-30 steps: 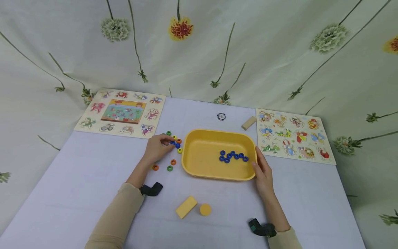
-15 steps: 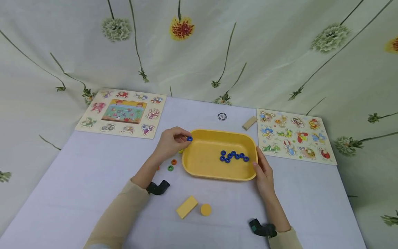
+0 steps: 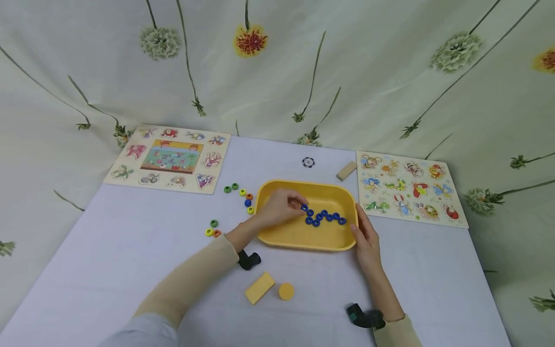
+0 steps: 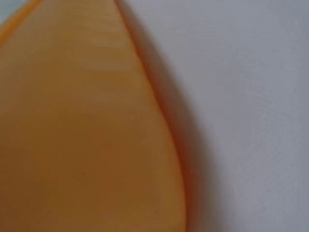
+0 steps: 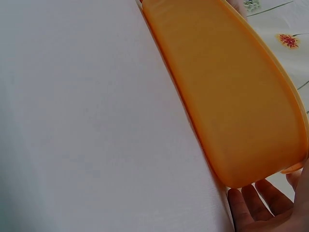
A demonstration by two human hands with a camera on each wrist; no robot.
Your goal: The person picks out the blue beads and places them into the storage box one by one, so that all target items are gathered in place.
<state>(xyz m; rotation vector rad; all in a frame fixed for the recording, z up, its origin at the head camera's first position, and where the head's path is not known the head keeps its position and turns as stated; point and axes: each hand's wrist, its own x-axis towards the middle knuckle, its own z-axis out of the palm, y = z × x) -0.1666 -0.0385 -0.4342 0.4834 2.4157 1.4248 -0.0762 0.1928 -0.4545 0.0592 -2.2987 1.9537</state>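
My left hand [image 3: 281, 208] reaches over the near-left rim of a yellow plastic tray [image 3: 286, 237]. Its thumb and fingertips pinch a blue ring-shaped bead [image 3: 304, 207], right beside a zigzag row of several blue beads [image 3: 324, 213] inside. At the tray's right end, my right hand [image 3: 367, 237] grips the wall, thumb at the rim and fingers along the outside. The right wrist view shows those fingers [image 5: 270, 198] against the end of the tray [image 5: 227, 96]. Only the tray's outer wall [image 4: 91, 121] and the tablecloth fill the left wrist view.
Loose beads in green [image 3: 227, 189], yellow [image 3: 242, 192], orange [image 3: 249, 196] and blue [image 3: 247, 203] lie left of the tray. A wooden block [image 3: 260, 288] and yellow disc [image 3: 286, 291] sit in front. Behind are a poker chip [image 3: 308, 162], another block [image 3: 347, 171] and two puzzle boards [image 3: 220, 164].
From the loose beads at left, my left hand has picked up a blue bead and carried it rightward into the tray, beside the row. My right hand stays on the tray's right end.
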